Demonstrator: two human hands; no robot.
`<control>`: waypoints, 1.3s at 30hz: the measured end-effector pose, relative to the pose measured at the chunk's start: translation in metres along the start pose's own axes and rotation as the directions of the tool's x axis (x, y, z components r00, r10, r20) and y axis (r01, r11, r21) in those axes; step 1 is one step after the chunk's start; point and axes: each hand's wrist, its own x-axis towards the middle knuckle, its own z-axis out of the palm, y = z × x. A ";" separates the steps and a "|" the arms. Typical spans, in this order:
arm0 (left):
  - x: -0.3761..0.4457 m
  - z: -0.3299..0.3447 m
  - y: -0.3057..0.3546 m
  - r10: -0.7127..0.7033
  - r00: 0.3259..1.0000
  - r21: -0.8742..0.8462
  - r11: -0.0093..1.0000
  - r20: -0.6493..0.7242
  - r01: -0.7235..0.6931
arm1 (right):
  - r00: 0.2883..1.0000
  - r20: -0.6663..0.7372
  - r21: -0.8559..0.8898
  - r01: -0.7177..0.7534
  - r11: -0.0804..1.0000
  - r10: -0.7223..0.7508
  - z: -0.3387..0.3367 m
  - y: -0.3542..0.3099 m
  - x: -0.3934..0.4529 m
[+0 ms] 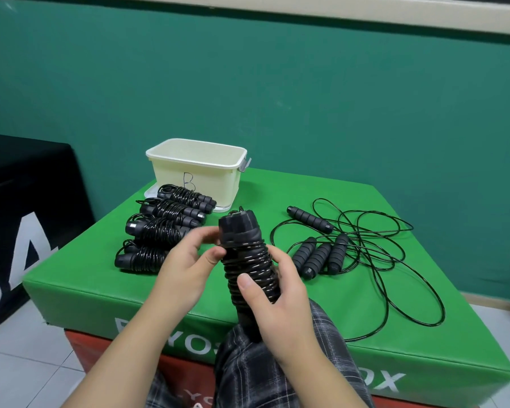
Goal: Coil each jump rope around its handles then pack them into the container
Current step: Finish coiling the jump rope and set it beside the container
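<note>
four coiled jump ropes (162, 228) lie in a row on the green worktop (248, 307), just in front of the cream container (199, 169), whose inside looks empty as far as the view shows, so by my reading no packing has begun. a fifth rope bundle (249, 269) is held upright over the near edge: the right hand (280, 307) is wrapped round its lower coils, thumb across the front, while the left hand (186, 269) pinches the cord near the top, seemingly tucking in the end. to the right, loose ropes (365, 248) sprawl with four handles (315, 248) showing, probably two ropes left to coil before everything goes into the container.
</note>
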 end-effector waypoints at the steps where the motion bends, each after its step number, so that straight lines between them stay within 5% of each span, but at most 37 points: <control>1: -0.002 0.001 0.005 -0.010 0.998 -0.008 1.000 0.056 0.010 | 1.000 0.013 0.027 0.015 1.000 -0.016 -0.001 -0.001 0.000; 5: -0.006 0.000 0.016 0.024 0.996 0.049 0.998 0.080 -0.028 | 0.999 0.028 0.072 0.037 0.997 -0.039 -0.003 0.003 0.004; 11: -0.013 0.009 0.024 -0.008 0.979 0.146 0.989 -0.205 0.039 | 0.916 -0.247 -0.355 0.217 0.909 -0.315 0.003 0.015 0.008; 18: -0.021 0.013 0.025 0.168 0.976 0.272 0.954 -0.136 -0.126 | 0.969 -0.090 -0.596 0.132 0.792 -0.229 0.009 0.016 0.010; 25: -0.016 0.009 0.032 0.326 0.945 0.312 0.900 -0.019 -0.304 | 0.991 -0.127 -0.351 -0.009 0.936 -0.038 0.001 0.010 0.012; 35: 0.006 0.009 0.033 0.104 0.963 0.319 0.948 -0.247 -0.020 | 0.995 0.079 -0.052 0.067 0.996 -0.062 -0.004 0.002 0.001; 39: 0.015 0.010 0.023 -0.102 0.994 0.209 0.972 -0.046 0.109 | 0.992 0.093 -0.063 0.088 0.994 -0.082 -0.009 0.003 0.001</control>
